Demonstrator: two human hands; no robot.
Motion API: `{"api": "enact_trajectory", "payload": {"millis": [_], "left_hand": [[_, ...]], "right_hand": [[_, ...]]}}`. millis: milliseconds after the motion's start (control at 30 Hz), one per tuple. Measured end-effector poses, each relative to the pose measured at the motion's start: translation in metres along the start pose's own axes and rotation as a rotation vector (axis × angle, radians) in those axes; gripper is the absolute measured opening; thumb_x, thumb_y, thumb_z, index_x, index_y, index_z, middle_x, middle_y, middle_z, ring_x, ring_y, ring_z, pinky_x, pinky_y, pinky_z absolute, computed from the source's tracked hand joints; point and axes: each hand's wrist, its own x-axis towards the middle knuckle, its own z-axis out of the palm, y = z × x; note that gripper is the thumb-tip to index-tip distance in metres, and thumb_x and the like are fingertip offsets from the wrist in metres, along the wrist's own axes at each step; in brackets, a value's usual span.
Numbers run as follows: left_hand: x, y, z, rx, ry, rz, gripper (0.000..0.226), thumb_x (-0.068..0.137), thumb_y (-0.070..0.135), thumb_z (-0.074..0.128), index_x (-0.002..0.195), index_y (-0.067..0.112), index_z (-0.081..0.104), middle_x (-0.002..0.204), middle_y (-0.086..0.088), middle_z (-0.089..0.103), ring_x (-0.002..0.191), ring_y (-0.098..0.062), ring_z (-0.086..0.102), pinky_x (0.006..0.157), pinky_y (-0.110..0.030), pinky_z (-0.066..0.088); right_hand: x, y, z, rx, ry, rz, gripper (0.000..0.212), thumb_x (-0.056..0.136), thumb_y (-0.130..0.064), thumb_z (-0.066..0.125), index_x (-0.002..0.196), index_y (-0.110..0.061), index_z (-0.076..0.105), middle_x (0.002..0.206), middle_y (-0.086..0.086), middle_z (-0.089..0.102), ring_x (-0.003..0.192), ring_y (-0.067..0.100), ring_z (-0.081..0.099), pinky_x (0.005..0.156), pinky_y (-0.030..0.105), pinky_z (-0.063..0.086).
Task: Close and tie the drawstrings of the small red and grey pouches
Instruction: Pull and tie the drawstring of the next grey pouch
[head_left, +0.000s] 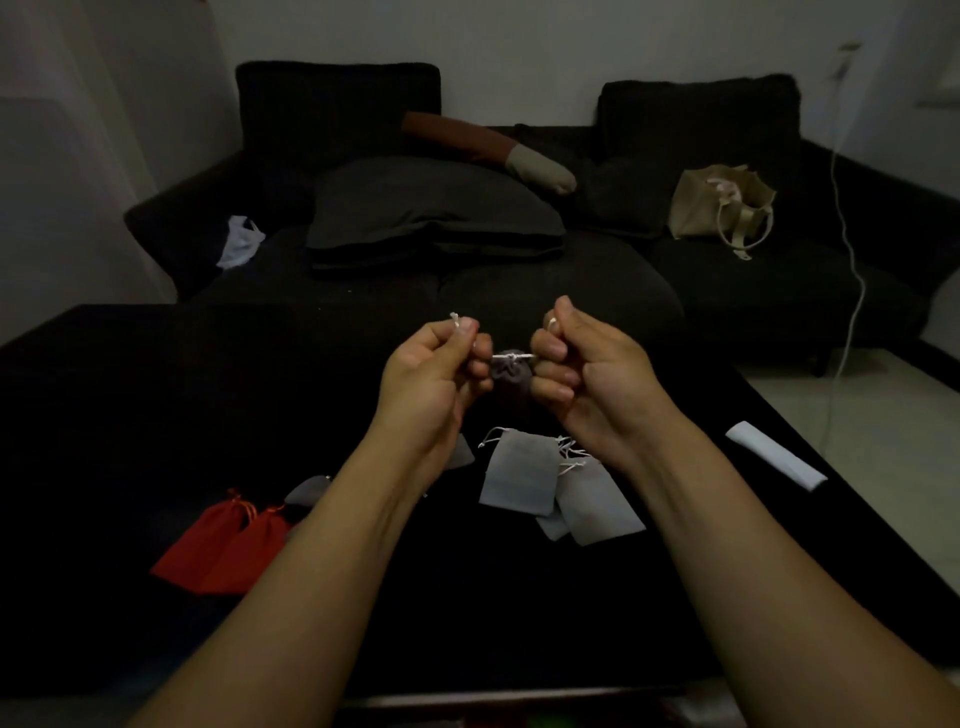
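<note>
Dim light falls on a black table (130, 415) that stands before a dark sofa (779, 291). Above the table's middle, a small grey pouch (510, 379) hangs between the person's two raised hands, its mouth gathered shut and its body drooping below the cord. A white drawstring (511, 357) runs taut across the top of the pouch, with a small knot at its centre. The left hand (431, 374) pinches one end of the drawstring between curled fingers and thumb, the tip of the cord poking out above the fingertips. The right hand (582, 364) grips the other end the same way, fingers curled tight, with a bit of cord showing by the thumb. Below the hands, several flat grey pouches (519, 475) lie overlapping on the table with their white cords loose. To the left, partly hidden by the left forearm, two red pouches (218, 545) lie side by side, and a dark grey pouch (309, 491) sits just behind them. A white strip of paper or cloth (774, 454) rests near the table's right edge. On the sofa lie a large dark cushion (431, 208), a brown and beige bolster (488, 148), a beige tote bag (719, 208) and a pale plastic bag (239, 241). A white cable (847, 234) hangs down the wall at the right.
</note>
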Motion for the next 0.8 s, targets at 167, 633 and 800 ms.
{"api": "enact_trajectory", "payload": {"millis": [167,633,800], "left_hand": [[-0.002,-0.006,-0.002,0.051,-0.063,0.009,0.017,0.103,0.011,0.043,0.089,0.011,0.054,0.058,0.004,0.05,0.053,-0.007,0.046,0.052,-0.019,0.046],[-0.007,-0.005,-0.029,1.128,-0.17,0.22,0.018,0.083,0.008,0.074,0.094,0.021,0.075,0.075,0.004,0.07,0.071,-0.007,0.068,0.068,-0.017,0.055],[-0.005,-0.004,-0.037,1.126,-0.259,0.207,0.004,0.086,0.022,0.074,0.087,0.025,0.075,0.075,0.007,0.069,0.07,-0.001,0.066,0.065,-0.016,0.046]], "right_hand": [[-0.004,0.003,-0.008,-0.504,0.021,-0.085,0.015,0.094,-0.02,0.065,0.1,-0.01,0.056,0.064,0.004,0.053,0.052,0.012,0.046,0.048,0.023,0.041],[-0.005,0.004,-0.027,-1.246,-0.066,-0.117,0.014,0.091,-0.026,0.069,0.082,-0.016,0.073,0.072,0.0,0.067,0.062,0.004,0.057,0.061,0.022,0.047],[-0.006,0.004,-0.028,-1.271,-0.079,-0.066,0.014,0.093,-0.025,0.066,0.085,-0.016,0.072,0.077,0.003,0.069,0.061,0.004,0.058,0.058,0.021,0.047]]}}
